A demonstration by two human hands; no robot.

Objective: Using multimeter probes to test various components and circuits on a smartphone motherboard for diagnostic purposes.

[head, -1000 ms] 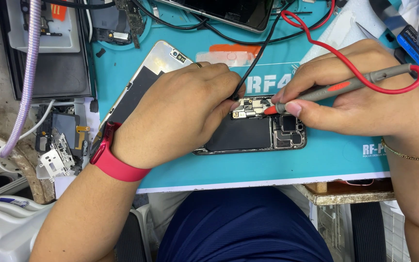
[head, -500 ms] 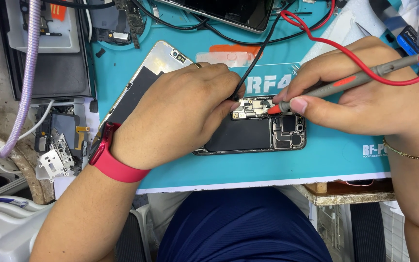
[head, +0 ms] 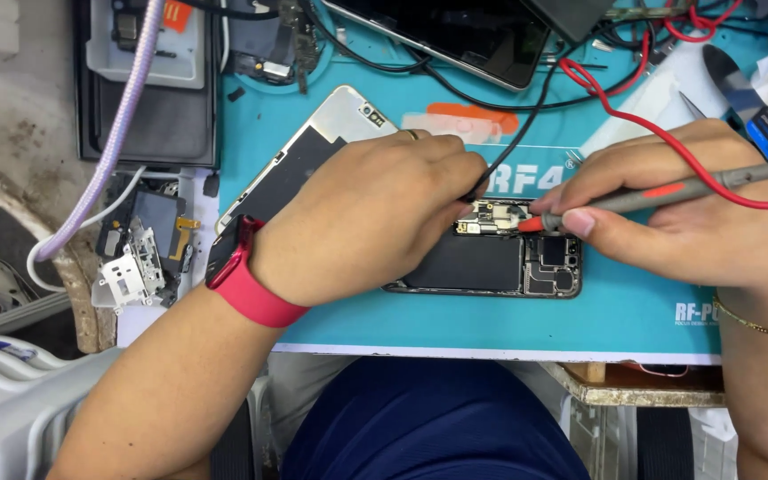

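An opened phone (head: 500, 267) lies on a teal work mat (head: 491, 316), its black battery and circuit board showing. My left hand (head: 375, 213), with a red wristband, rests over the phone's left part and pinches a black probe lead (head: 526, 124) against the board. My right hand (head: 686, 209) grips a grey test probe with a red tip (head: 668, 194), its point touching the board near the phone's top edge. A red wire (head: 633, 111) loops from the probe across the mat.
A detached phone screen panel (head: 304, 156) lies behind my left hand. Another dark phone (head: 455, 36) sits at the mat's far edge among cables. Loose metal parts (head: 135, 267), a purple braided cable (head: 126, 107) and a dark tray (head: 148, 107) are at the left.
My right hand and the grey probe have shifted slightly; the probe tip stays on the board. My left hand has hardly moved.
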